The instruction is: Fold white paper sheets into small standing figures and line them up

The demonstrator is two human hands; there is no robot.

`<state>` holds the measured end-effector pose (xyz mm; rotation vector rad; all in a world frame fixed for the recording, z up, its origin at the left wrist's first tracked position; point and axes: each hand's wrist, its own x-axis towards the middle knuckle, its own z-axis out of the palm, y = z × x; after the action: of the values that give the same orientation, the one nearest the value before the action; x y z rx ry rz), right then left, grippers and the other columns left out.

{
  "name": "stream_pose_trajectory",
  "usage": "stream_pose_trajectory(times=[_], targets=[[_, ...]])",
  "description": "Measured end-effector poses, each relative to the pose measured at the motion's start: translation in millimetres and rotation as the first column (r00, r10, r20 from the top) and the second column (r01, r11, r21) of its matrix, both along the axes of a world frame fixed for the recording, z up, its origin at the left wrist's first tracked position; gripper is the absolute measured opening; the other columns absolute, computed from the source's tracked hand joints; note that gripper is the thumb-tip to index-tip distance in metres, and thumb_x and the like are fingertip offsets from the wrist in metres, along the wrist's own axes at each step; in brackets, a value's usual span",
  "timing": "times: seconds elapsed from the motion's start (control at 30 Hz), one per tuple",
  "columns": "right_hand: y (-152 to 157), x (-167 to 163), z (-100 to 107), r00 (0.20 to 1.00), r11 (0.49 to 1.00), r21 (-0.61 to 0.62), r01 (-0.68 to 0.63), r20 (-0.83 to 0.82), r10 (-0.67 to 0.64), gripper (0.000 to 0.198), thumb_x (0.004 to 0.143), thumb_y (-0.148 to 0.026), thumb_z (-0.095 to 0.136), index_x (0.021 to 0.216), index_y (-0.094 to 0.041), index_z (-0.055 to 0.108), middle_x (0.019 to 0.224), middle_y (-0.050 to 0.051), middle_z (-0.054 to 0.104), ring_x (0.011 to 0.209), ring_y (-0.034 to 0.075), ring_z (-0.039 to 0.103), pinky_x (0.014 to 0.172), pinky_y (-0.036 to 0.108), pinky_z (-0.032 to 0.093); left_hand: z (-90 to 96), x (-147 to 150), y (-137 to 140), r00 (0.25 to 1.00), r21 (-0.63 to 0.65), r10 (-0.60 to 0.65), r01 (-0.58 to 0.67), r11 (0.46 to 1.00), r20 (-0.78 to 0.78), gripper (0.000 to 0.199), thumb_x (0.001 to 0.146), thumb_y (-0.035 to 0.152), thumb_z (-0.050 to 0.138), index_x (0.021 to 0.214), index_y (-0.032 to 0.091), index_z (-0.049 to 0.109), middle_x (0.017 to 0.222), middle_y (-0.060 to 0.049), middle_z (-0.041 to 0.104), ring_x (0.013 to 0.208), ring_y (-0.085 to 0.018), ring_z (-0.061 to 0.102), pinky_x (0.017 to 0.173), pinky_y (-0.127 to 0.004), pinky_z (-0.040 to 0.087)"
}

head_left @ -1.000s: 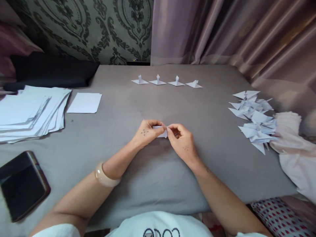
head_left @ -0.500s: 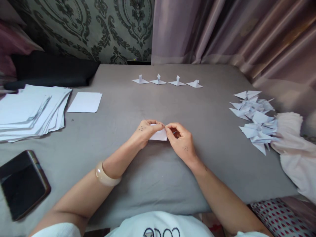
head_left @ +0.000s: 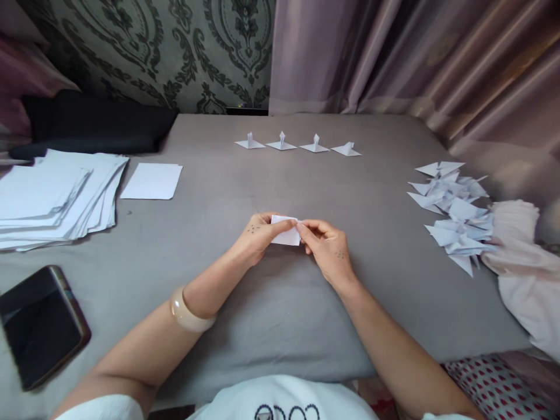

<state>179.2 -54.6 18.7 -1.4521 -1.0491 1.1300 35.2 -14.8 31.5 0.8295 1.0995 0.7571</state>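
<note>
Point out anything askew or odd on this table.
The large paper stack at left is ragged, its edges unaligned, and a dark speck shows on the table nearby. In the back row, the rightmost folded figure has a lower peak than the other three. The held paper shows no damage.

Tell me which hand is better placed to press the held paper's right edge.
Probably the right hand: its fingers are at the paper's upper right corner, while the left hand holds it from the left.
</note>
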Motion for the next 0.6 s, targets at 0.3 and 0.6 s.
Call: stream_pose_trajectory(times=[0.3,0.6], targets=[[-1.2,-6.6,4.2,0.996,0.995,0.092,0.026,0.085,-0.034,0.022,0.077,-0.042,0.069,0.081,-0.02,0.07,0.064,-0.003,0.062,0.051,0.008,0.051,0.049,0.022,0.044,-3.3,4.5,-2.1,0.993,-0.049,0.106,-0.104,0.993,0.049,0.02,0.066,0.028,0.075,0.074,0.012,0.066,0.065,-0.002,0.065,0.06,-0.012,0.059,0.057,-0.022,0.042],[1.0,-2.6,2.5,0.985,0.998,-0.059,0.019,-0.17,-0.028,0.023,0.072,-0.041,0.074,0.076,-0.019,0.07,0.06,-0.004,0.06,0.051,0.007,0.052,0.05,0.022,0.045,0.7,2.4,-0.8,0.997,-0.019,0.05,-0.049,0.999,0.061,0.02,0.068,0.028,0.077,0.075,0.012,0.068,0.067,-0.003,0.066,0.063,-0.013,0.06,0.059,-0.024,0.044]])
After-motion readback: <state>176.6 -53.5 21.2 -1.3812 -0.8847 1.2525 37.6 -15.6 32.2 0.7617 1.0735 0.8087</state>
